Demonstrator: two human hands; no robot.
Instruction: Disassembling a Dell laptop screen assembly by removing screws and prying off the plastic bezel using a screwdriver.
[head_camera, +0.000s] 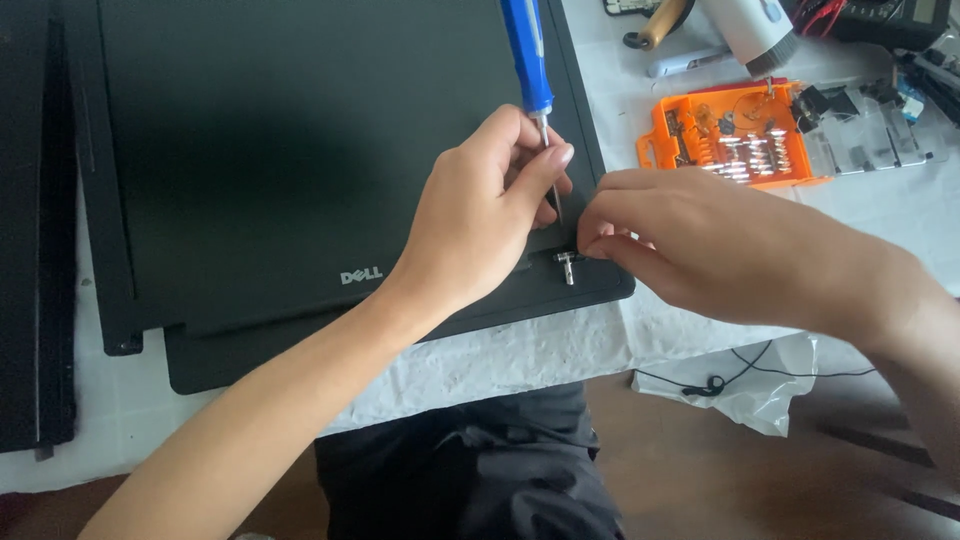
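A black laptop lid panel (300, 150) lies flat on the white-covered table. My left hand (480, 215) pinches the metal shaft of a blue-handled screwdriver (527, 55), which stands nearly upright over the panel's near right corner. My right hand (700, 245) rests at that same corner, its fingertips touching a small silver hinge piece (568, 265). The screwdriver's tip is hidden behind my left fingers.
An orange screwdriver-bit case (735, 135) lies open at the right, beside clear plastic pieces (880, 130). A white tool (755, 30) and other gear sit at the back right. Another black panel (35, 240) lies at the left. A thin black cable (745, 370) hangs below the table edge.
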